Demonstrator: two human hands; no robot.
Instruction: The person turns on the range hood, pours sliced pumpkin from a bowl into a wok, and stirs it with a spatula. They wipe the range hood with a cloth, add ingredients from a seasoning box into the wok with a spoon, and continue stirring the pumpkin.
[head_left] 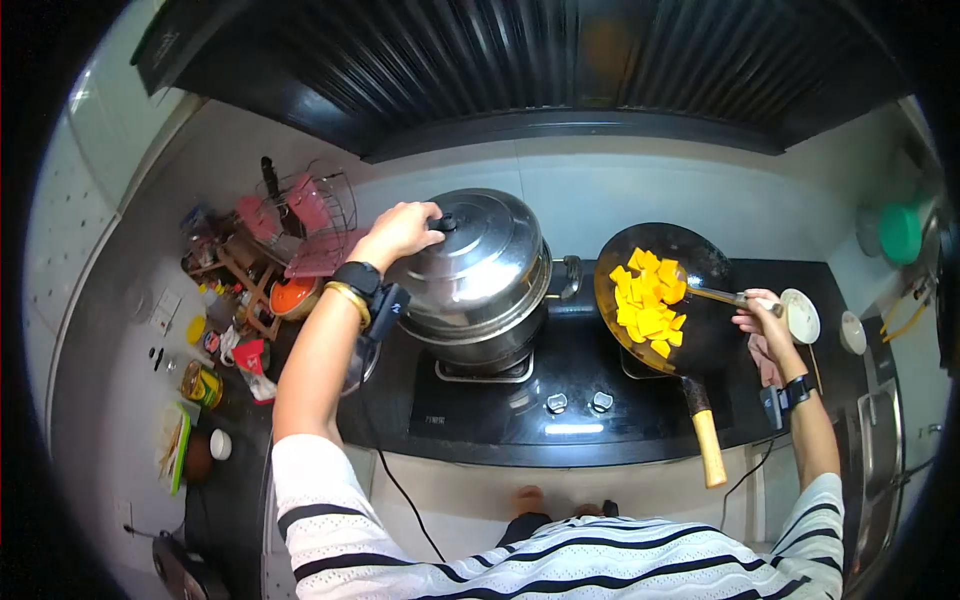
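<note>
My left hand (405, 234) is closed on the black knob of a domed metal lid (480, 262). The lid covers a large steamer pot (480, 345) on the left burner. On the right burner, a dark wok (700, 255) holds many orange-yellow chunks (648, 300), which look like cut pumpkin. My right hand (762, 312) grips the handle of a spatula (718, 295) at the wok's right side. The spatula's head is partly hidden among the chunks. The wok's pale wooden handle (708, 450) points toward me, with neither hand on it.
A range hood (470, 70) hangs low over the black cooktop (480, 425). White bowls (800, 316) and a pinkish cloth (765, 358) lie right of the wok. Jars, an orange pot (293, 297) and a pink rack (325, 252) crowd the left side. A cable (395, 480) hangs from my left wrist.
</note>
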